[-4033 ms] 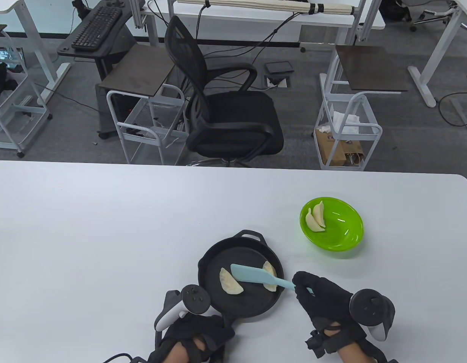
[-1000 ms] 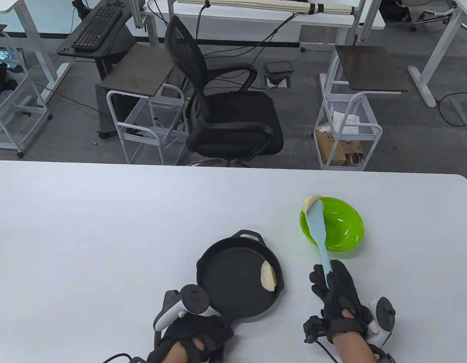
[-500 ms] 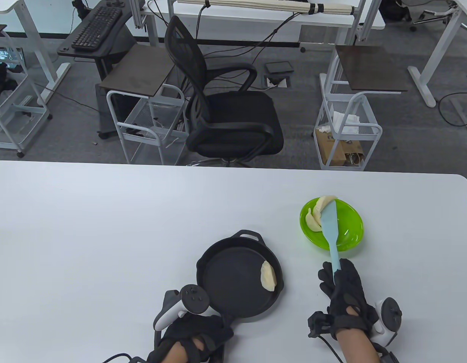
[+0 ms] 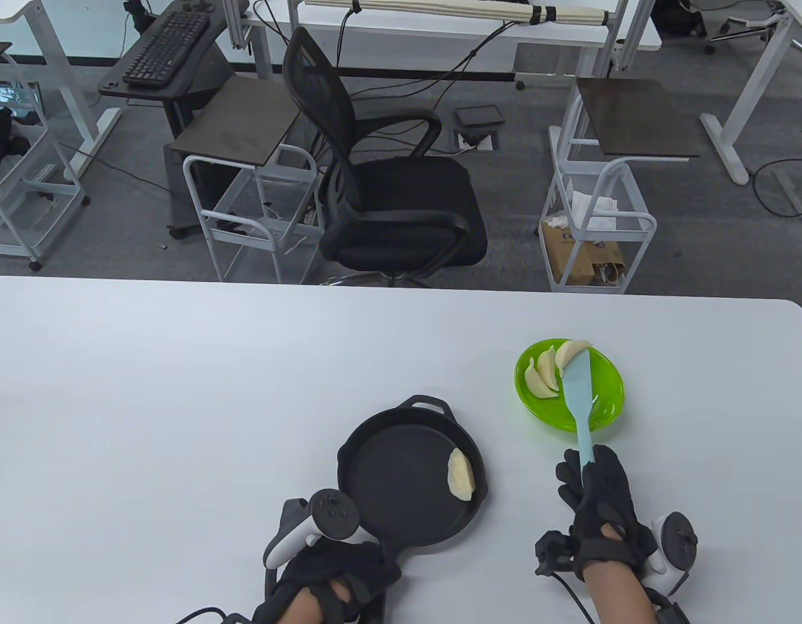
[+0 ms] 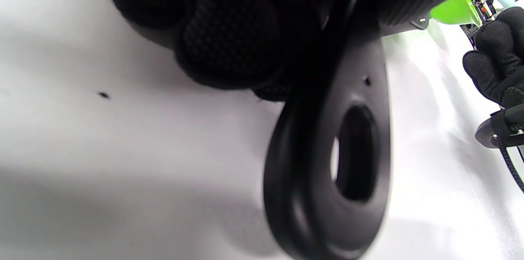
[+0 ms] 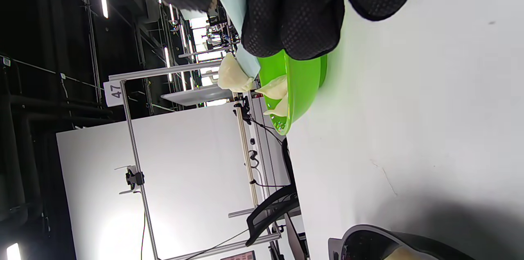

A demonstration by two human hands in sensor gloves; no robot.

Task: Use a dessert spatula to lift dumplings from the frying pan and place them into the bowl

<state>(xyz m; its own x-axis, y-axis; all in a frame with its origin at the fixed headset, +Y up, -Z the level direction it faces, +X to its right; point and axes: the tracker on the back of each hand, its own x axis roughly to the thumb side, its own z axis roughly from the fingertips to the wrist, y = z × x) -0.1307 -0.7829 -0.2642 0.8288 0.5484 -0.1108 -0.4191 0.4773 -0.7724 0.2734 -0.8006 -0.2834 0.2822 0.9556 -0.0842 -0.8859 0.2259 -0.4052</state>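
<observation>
Right hand (image 4: 599, 494) grips spatula (image 4: 580, 396), blade over green bowl (image 4: 602, 403), dumpling (image 4: 570, 353) at its tip | left hand (image 4: 336, 575) clasps frying pan (image 4: 388, 494) handle, pan left of bowl, one dumpling inside

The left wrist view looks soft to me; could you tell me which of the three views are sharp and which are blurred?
Table view: sharp throughout, evenly lit, table edge bowed by the lens. Left wrist view: the frying pan handle and the left hand are too close, so blurred. Right wrist view: turned sideways, right hand soft, green bowl crisp.
</observation>
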